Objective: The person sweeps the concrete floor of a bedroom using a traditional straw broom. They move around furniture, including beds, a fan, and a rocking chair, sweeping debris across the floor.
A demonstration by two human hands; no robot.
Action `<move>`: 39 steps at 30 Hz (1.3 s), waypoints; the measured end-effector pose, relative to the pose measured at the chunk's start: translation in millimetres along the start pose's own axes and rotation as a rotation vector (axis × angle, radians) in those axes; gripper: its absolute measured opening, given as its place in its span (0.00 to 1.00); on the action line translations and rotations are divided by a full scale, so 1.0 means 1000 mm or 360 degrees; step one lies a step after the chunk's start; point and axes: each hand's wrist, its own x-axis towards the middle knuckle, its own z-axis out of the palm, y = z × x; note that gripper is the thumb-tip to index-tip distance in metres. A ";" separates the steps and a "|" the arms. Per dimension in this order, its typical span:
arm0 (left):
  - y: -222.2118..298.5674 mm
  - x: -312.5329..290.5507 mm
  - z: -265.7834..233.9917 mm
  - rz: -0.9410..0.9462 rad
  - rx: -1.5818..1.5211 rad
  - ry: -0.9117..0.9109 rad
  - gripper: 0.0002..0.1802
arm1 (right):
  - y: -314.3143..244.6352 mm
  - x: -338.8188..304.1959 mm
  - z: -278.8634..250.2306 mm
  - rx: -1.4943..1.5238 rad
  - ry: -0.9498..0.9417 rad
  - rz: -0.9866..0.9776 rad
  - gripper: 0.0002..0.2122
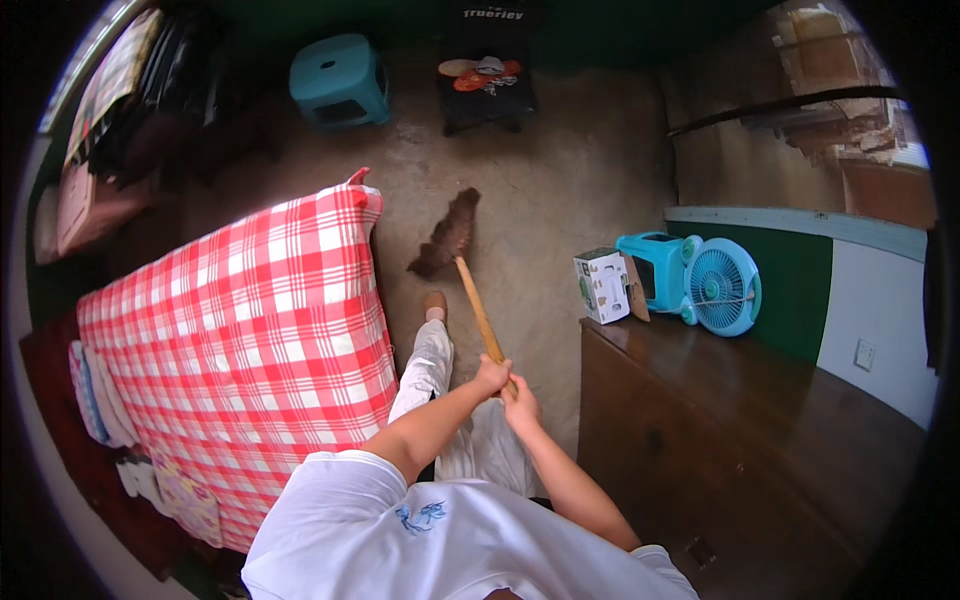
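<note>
Broom (467, 275): you held it out ahead of you over the bare floor (560, 190), its dark brush head down near the foot corner of the bed (240, 330) and its wooden handle running back up to your hands. Your left hand (491, 376) was clenched around the top of the handle, and your right hand (520, 403) was clenched on it too, touching the left and just behind it. Both grips sat bunched at the very end of the stick.

That was the weak point, as I judged it. With no hand further down the handle, the brush end could have swung wide and been hard to check. To your right, the small white box (603, 285) and the blue fan (705, 280) stood at the near edge of the dark wooden worktop (740, 430), close to the handle's sweep, so a loose backstroke might have knocked them off. To your left, the brush head lay just beside the red checked bedcover (330, 250), which could have caught dust or snagged. Your foot (434, 303) was also near the brush.
</note>
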 end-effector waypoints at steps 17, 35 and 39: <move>0.096 0.108 -0.051 0.0209 0.0387 0.0244 0.30 | -0.058 0.120 0.007 0.0313 0.0279 0.0008 0.15; 0.206 -0.012 0.097 0.0224 0.0616 -0.0526 0.26 | -0.012 0.052 -0.141 0.0648 0.0867 0.0189 0.17; 0.316 0.015 0.109 0.0408 0.0912 -0.0397 0.29 | -0.023 0.159 -0.156 0.0979 0.0988 0.0142 0.16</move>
